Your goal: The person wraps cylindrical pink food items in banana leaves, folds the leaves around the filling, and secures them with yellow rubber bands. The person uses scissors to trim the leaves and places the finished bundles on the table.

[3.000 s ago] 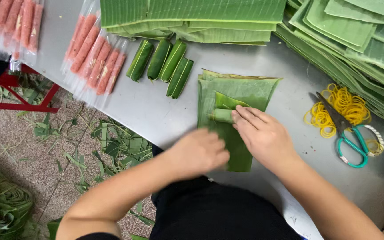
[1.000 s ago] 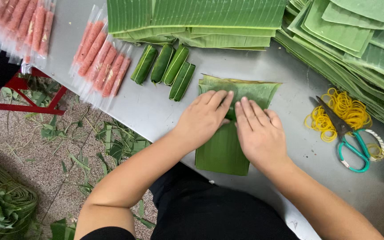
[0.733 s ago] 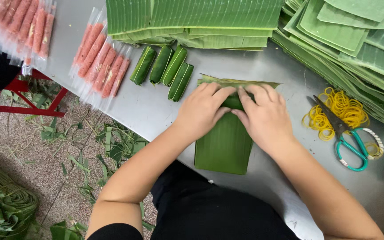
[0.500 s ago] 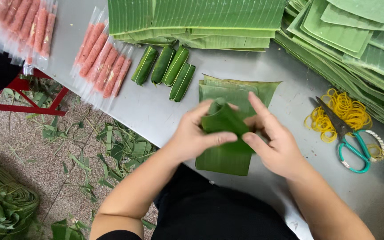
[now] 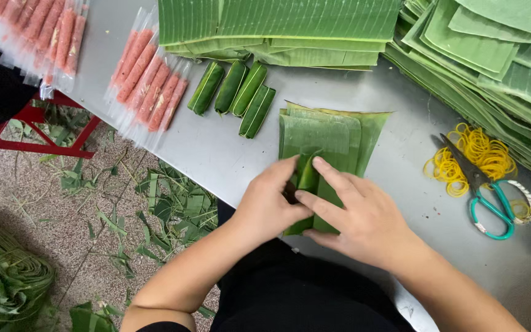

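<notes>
Head view. At the centre of the frame a folded banana-leaf piece (image 5: 307, 184) is pinched between the left hand (image 5: 270, 206) and the right hand (image 5: 356, 216). The left fingers are curled closed around its near end. The right fingers are extended and close together, pressed flat on the leaf, apparently so that the fold is kept from springing open. The piece rests on a small stack of cut leaf sheets (image 5: 339, 132) lying on the grey metal table (image 5: 228, 154), near the table's front edge.

Just above, left of centre, four finished leaf-wrapped rolls (image 5: 233, 92) are laid side by side, slightly apart from the stack. Further toward the upper left, pink sausages in clear sleeves (image 5: 149, 80) are fanned along the table edge. Large leaf piles (image 5: 278, 24) fill the top of the frame and the right side.

At the right, green-handled scissors (image 5: 483, 197) lie across a heap of yellow rubber bands (image 5: 477, 157), well apart from the hands. Bare table is left between the stack and the scissors. Leaf trimmings (image 5: 167, 203) are scattered on the floor at lower left.
</notes>
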